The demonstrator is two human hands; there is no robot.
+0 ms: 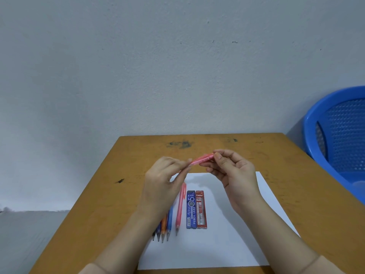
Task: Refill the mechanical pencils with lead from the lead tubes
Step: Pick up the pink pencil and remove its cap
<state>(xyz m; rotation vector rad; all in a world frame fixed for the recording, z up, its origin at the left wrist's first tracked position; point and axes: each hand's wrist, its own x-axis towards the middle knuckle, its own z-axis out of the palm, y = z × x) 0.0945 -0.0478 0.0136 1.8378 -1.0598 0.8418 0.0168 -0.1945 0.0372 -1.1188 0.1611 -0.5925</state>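
The wooden table (98, 194) has a blue plastic chair (339, 135) just beside its right edge. On the white paper sheet (237, 244), bare room lies to the right of the tubes. Above the sheet, the left hand (160, 186) and right hand (235, 175) each pinch 1 end of a pink mechanical pencil (201, 159), held clear of the surface. A row of other pencils (169, 220), a second pink pencil (180, 208), the blue lead tube (191, 209) and the red lead tube (201, 209) lie untouched on the paper. Refilling looks barely begun.

One wide-angle camera, worn on the person's head, looks forward and down at close range: wall (158, 66) fills the upper frame, wooden table (276, 155) the lower centre.
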